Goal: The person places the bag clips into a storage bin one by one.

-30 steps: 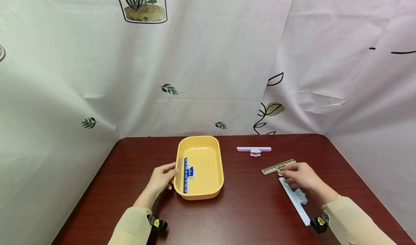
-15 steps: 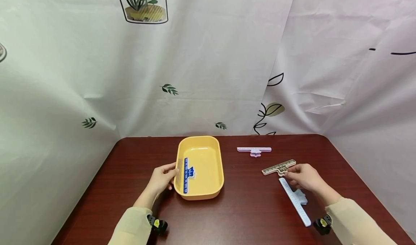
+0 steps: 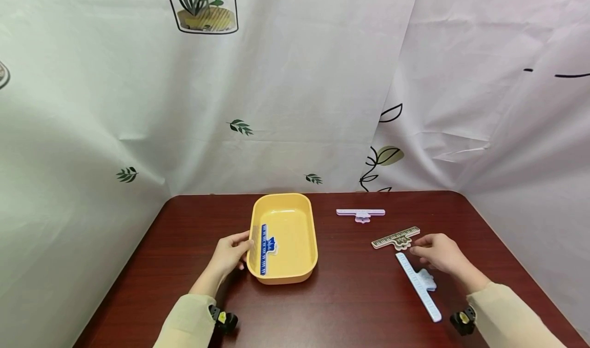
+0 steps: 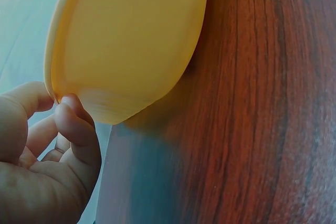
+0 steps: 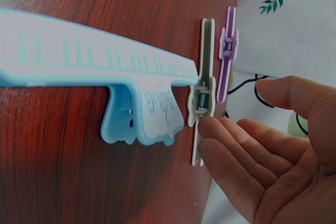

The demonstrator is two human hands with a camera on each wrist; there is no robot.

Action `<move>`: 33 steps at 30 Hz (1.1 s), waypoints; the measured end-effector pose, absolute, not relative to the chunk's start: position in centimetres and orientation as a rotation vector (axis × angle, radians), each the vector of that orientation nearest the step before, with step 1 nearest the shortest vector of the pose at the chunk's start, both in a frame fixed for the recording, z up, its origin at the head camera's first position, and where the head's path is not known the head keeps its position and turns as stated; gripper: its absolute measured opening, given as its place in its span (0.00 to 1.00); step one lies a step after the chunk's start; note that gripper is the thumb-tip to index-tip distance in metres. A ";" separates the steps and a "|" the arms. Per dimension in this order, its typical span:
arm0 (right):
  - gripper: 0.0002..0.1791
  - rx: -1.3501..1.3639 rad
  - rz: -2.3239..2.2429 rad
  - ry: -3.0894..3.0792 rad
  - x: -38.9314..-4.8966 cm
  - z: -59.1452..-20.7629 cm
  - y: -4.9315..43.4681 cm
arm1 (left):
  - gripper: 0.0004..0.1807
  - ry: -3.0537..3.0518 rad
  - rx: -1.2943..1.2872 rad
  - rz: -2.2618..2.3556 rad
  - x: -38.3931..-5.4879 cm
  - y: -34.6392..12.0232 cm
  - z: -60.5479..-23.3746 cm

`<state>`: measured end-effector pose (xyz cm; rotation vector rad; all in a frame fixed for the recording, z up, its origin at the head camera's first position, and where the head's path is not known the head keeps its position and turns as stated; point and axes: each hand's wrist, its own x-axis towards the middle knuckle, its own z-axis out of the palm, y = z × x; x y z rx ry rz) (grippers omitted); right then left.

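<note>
My left hand pinches the left rim of a yellow tray between thumb and fingers, as the left wrist view also shows. Inside the tray, along its left side, lies a dark blue music clip with a keyboard print. My right hand hovers just right of an olive-and-cream clip on the table. Its thumb stands apart from loosely bent fingers that hold nothing. Below this hand lies a light blue clip, with lettering on its handle in the right wrist view.
A lilac clip lies near the back edge of the dark red wooden table. Behind and at both sides of the table hangs a pale cloth with leaf prints.
My right hand has drawn back slightly to the right, away from the olive clip's handle, which now shows fully. The clip stays on the table. My left hand and the tray keep their place.
</note>
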<state>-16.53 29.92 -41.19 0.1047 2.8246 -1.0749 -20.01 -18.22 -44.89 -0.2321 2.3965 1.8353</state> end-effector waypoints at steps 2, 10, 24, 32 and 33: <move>0.21 0.107 -1.057 2.835 -16.5 -41.2 30.1 | 0.25 2.396 -0.231 1.835 -20.0 -18.2 -44.9; 0.22 0.104 -0.952 2.861 -16.6 -41.3 30.6 | 0.24 2.394 -0.233 1.835 -20.0 -18.2 -44.9; 0.23 0.117 -0.926 2.818 -16.3 -42.1 30.9 | 0.25 2.402 -0.229 1.817 -20.0 -18.2 -44.8; 0.23 0.155 -0.936 2.785 -16.1 -42.5 31.1 | 0.24 2.404 -0.233 1.821 -20.0 -18.1 -44.9; 0.22 0.157 -0.937 2.782 -16.0 -42.6 31.1 | 0.24 2.401 -0.235 1.824 -20.0 -18.1 -44.9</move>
